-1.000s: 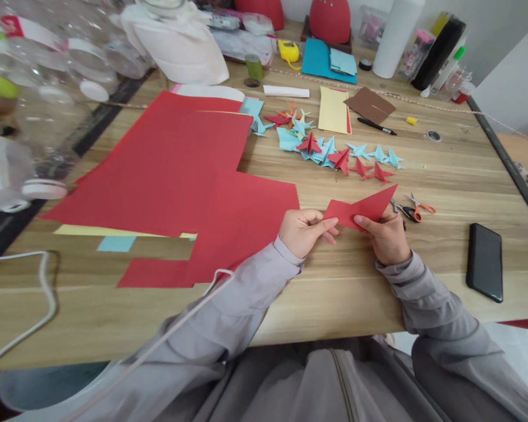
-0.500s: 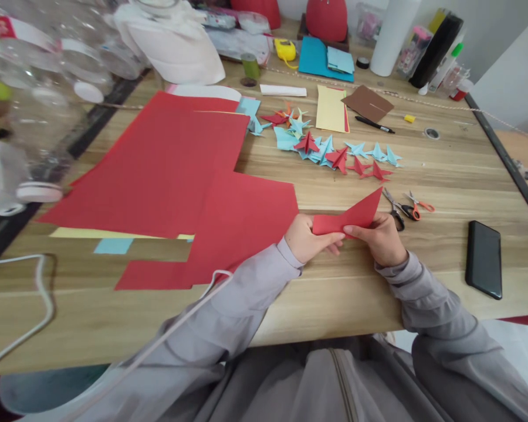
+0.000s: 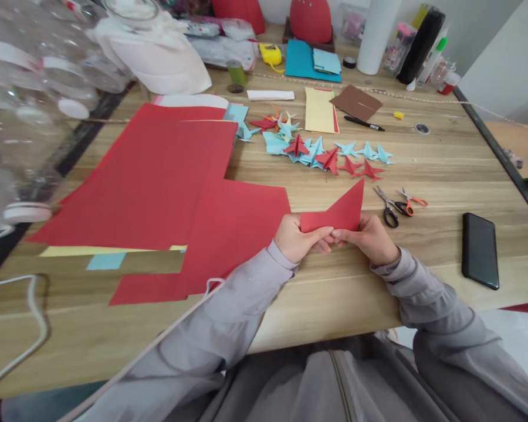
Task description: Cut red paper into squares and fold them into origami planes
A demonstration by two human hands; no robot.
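Between my two hands is a folded piece of red paper (image 3: 341, 212), with one pointed corner standing up at its right side. My left hand (image 3: 295, 239) pinches its lower left edge, thumb on top. My right hand (image 3: 372, 239) grips the lower right edge, its thumb tip close to the left thumb. The fingers behind the paper are partly hidden. Large red paper sheets (image 3: 158, 176) lie to the left of my left hand. Beyond the hands, several folded paper cranes (image 3: 328, 157), red and light blue, lie in a loose group.
Black-handled scissors (image 3: 389, 211) and orange-handled scissors (image 3: 413, 199) lie right of my right hand. Farther right is a black phone (image 3: 480, 251). Yellow paper (image 3: 319, 108), brown paper (image 3: 356, 103) and a pen (image 3: 364, 123) lie farther back. Plastic bottles (image 3: 22, 117) crowd the left side; a white cable (image 3: 39, 316) crosses the front.
The right thumb has slid left along the paper's lower edge, nearer the left thumb. The upright corner looks steeper. The whole view has shifted slightly.
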